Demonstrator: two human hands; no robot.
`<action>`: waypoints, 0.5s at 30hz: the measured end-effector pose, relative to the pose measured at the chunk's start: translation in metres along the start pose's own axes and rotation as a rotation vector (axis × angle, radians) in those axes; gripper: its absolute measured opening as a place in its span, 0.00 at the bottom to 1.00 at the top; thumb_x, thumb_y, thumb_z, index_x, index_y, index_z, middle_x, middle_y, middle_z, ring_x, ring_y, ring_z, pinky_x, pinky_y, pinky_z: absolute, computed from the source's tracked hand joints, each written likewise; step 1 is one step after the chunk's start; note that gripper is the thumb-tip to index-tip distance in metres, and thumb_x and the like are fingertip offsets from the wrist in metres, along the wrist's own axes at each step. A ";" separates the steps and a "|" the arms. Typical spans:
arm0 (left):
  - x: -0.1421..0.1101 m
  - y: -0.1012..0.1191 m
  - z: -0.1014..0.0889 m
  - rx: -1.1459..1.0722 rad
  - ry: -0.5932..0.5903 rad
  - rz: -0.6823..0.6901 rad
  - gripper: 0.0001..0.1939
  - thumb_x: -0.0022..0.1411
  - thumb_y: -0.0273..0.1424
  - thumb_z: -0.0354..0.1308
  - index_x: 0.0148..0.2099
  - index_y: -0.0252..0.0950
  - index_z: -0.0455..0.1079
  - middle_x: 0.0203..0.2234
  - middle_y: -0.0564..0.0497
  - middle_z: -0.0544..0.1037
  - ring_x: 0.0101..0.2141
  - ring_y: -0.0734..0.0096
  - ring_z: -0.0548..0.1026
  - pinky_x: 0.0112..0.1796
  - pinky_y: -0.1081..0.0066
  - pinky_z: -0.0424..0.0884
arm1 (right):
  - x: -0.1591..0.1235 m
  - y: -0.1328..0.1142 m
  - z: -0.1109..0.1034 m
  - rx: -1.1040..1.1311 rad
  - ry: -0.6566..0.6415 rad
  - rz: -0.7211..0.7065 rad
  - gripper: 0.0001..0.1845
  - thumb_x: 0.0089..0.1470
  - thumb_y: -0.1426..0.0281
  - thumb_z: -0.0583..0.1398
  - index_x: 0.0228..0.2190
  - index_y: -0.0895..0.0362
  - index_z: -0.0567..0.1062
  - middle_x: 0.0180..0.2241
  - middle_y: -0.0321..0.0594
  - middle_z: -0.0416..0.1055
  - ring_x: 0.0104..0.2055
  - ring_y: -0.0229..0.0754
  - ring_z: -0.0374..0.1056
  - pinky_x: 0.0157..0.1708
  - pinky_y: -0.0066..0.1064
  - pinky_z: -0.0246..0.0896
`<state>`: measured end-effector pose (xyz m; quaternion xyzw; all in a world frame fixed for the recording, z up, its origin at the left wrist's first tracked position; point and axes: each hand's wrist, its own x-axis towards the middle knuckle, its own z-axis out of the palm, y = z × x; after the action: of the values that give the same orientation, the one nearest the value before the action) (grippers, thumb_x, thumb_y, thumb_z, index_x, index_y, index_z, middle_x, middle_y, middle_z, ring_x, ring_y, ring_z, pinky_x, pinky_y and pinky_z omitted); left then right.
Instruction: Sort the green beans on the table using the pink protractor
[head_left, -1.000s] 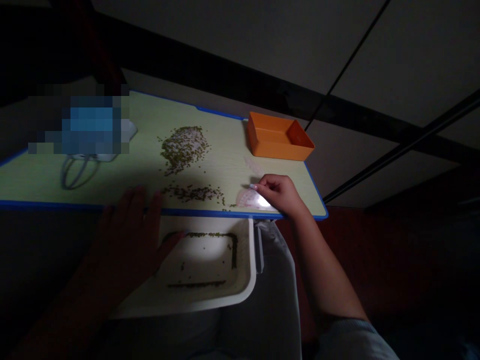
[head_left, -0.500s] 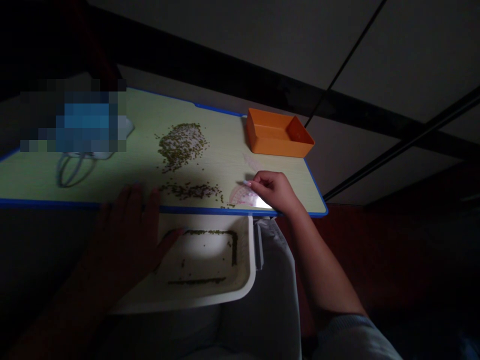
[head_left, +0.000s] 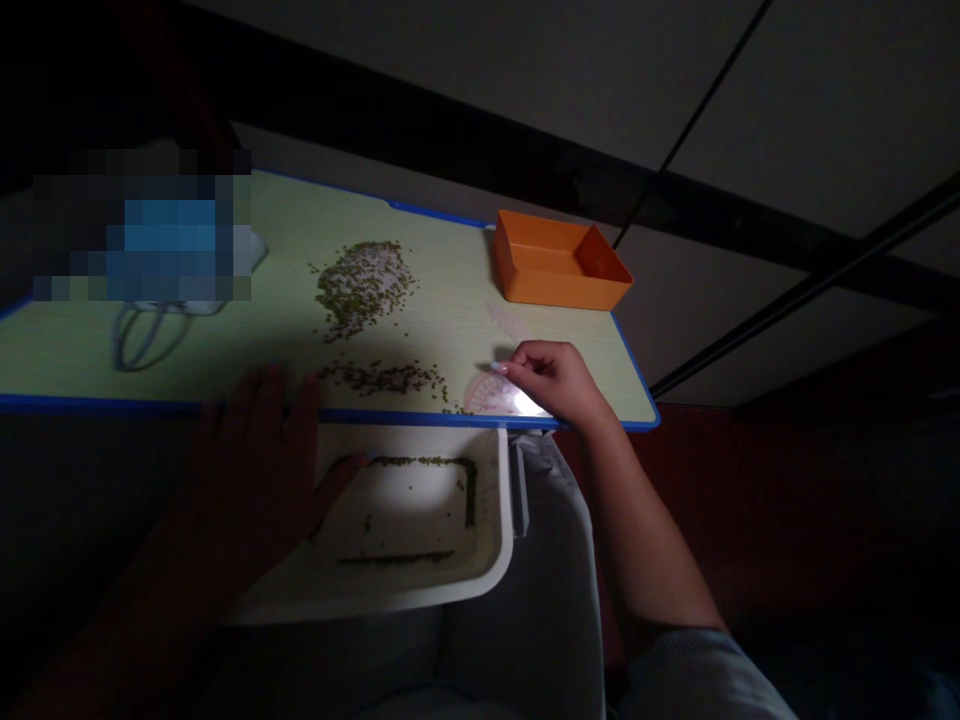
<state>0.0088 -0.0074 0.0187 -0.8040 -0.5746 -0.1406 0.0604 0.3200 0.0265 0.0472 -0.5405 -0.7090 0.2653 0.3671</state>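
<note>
Two bean piles on table, mid-frame. Left hand, lower left: spread over tub. Right hand, right of centre: thumb pressed to curled finger, contents unclear. Likely risk: beans overshooting tub from too wide a sweep.

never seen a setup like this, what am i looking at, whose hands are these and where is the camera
There is no machine here: these are one person's bare hands, seen from a camera worn on the head, looking forward and down.

The blue-edged table holds a larger pile of small grains, a smaller, darker pile nearer the person, and an orange box. Below its near edge is a white tub with more grains inside.

The left hand is spread, its thumb over the tub. The right hand has thumb and fingers drawn together above the table; whether it pinches anything is too small to tell.
</note>
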 end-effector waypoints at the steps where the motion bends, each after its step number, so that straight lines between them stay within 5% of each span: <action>1: 0.000 0.000 -0.001 -0.001 -0.007 -0.001 0.42 0.60 0.50 0.41 0.68 0.24 0.47 0.66 0.22 0.53 0.67 0.34 0.51 0.62 0.37 0.51 | 0.000 -0.001 0.000 0.005 -0.002 0.001 0.21 0.55 0.56 0.62 0.21 0.58 0.69 0.18 0.29 0.58 0.22 0.31 0.49 0.22 0.27 0.44; 15: -0.001 -0.004 0.003 -0.014 0.014 0.022 0.43 0.60 0.50 0.43 0.69 0.30 0.43 0.68 0.26 0.52 0.69 0.38 0.48 0.62 0.38 0.51 | 0.000 0.002 0.002 0.038 0.029 0.013 0.21 0.55 0.54 0.61 0.22 0.57 0.68 0.19 0.30 0.58 0.22 0.32 0.52 0.22 0.26 0.44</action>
<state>0.0054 -0.0064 0.0152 -0.8095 -0.5645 -0.1497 0.0604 0.3197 0.0265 0.0449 -0.5417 -0.6949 0.2735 0.3858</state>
